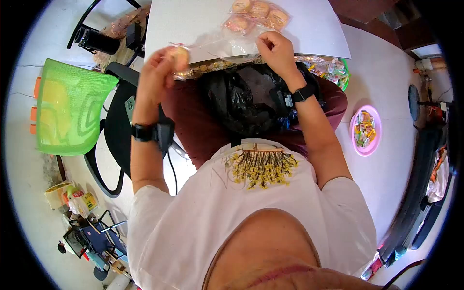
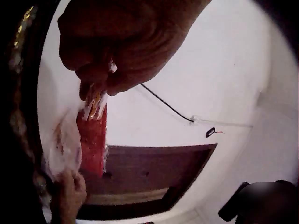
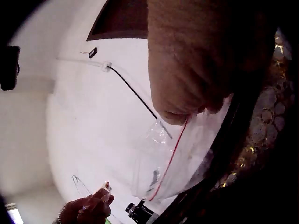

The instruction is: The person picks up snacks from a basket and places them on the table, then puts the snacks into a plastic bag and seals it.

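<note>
My left hand [image 1: 157, 72] pinches a small wrapped round item [image 1: 179, 57], pinkish-yellow, left of the table's front edge. In the left wrist view its crinkled wrapper [image 2: 96, 105] shows under the fingertips. My right hand [image 1: 279, 52] grips a clear plastic bag [image 1: 232, 47] by its edge, with fingers curled; a red line runs along the bag [image 3: 174, 156] in the right wrist view. The bag stretches between the hands. Behind it on the white table [image 1: 188, 19] lie several round wrapped items [image 1: 258, 10] in clear plastic.
A black plastic bag [image 1: 241, 96] lies across the lap. Right of the knees are a green-rimmed basket [image 1: 346, 77] of small packets and a pink bowl [image 1: 378, 140] with colorful packets. A green mesh chair [image 1: 72, 108] stands at the left.
</note>
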The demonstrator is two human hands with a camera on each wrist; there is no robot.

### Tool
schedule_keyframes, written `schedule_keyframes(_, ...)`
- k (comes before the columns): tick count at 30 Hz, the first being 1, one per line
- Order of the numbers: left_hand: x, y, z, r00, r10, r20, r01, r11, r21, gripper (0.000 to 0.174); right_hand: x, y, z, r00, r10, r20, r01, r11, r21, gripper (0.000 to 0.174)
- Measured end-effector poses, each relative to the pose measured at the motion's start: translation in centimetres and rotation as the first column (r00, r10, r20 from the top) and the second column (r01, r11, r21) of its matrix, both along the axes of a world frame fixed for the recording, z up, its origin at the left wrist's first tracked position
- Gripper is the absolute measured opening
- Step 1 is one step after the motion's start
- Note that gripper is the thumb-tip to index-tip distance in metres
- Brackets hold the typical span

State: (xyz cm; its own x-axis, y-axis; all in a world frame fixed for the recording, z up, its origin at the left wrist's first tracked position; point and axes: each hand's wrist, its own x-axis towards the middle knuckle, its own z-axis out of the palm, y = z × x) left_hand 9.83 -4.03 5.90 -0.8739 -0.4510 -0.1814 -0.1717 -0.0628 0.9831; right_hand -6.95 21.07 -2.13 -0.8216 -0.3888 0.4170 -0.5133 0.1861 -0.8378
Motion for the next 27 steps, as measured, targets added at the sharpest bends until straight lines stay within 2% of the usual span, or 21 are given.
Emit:
schedule_keyframes(4,0.1,5.1,0.8,0.957,-0.281,0.069,0.273,0.956,0.110,0.033,2.3,0.1,1.7,0.999,-0.009,-0.048,0.009,1.000,-0.013,0.011)
schedule_keyframes(8,-2.7,8.2,1.0,0.941,-0.325,0.091,0.294,0.922,0.253,0.028,4.0,0.2,3.8,0.989,-0.042,-0.143,0.037,0.999,-0.035,0.010)
schedule_keyframes(11,-5.1,8.2,-1.1,0.936,-0.348,0.055,0.315,0.896,0.313,0.026,4.8,0.6,4.9,0.987,-0.057,-0.148,0.050,0.998,-0.049,0.010)
schedule_keyframes(12,-5.7,8.3,-1.1,0.925,-0.377,0.046,0.343,0.881,0.326,0.021,5.0,0.7,5.2,0.989,-0.053,-0.134,0.046,0.998,-0.053,0.009)
schedule_keyframes(15,-7.6,7.9,-2.1,0.908,-0.411,0.078,0.377,0.884,0.275,0.028,5.5,0.8,5.4,0.990,-0.050,-0.132,0.043,0.998,-0.055,0.007)
schedule_keyframes(18,-8.9,9.9,-2.1,0.976,-0.180,-0.124,0.214,0.897,0.386,0.021,5.6,0.5,4.8,0.980,-0.043,-0.193,0.034,0.998,-0.050,0.006)
schedule_keyframes(21,-11.8,10.5,-4.2,0.930,-0.134,-0.342,0.279,0.863,0.422,0.027,5.8,0.3,4.6,0.978,-0.016,-0.209,0.002,0.998,-0.067,0.007)
schedule_keyframes(22,-12.6,10.4,-5.3,0.844,-0.247,-0.476,0.313,0.948,0.064,0.028,5.8,0.4,4.6,0.975,-0.007,-0.222,-0.006,0.998,-0.056,0.008)
schedule_keyframes(23,-13.1,10.6,-5.8,0.737,-0.396,-0.547,0.268,0.915,-0.302,0.029,5.8,0.5,4.6,0.972,0.001,-0.237,-0.012,0.999,-0.045,0.008)
schedule_keyframes(25,-13.6,11.2,-6.3,0.742,-0.398,-0.540,0.315,0.917,-0.243,0.031,5.6,0.8,4.1,0.976,0.001,-0.218,-0.008,1.000,-0.028,0.008)
schedule_keyframes(26,-13.5,11.7,-5.5,0.854,-0.263,-0.449,0.378,0.907,0.188,0.033,5.4,0.8,3.9,0.978,0.003,-0.209,-0.008,1.000,-0.020,0.008)
schedule_keyframes(27,-13.7,11.4,-5.9,0.891,-0.293,-0.347,0.381,0.899,0.218,0.035,5.4,0.8,3.9,0.982,0.006,-0.187,-0.009,1.000,-0.015,0.007)
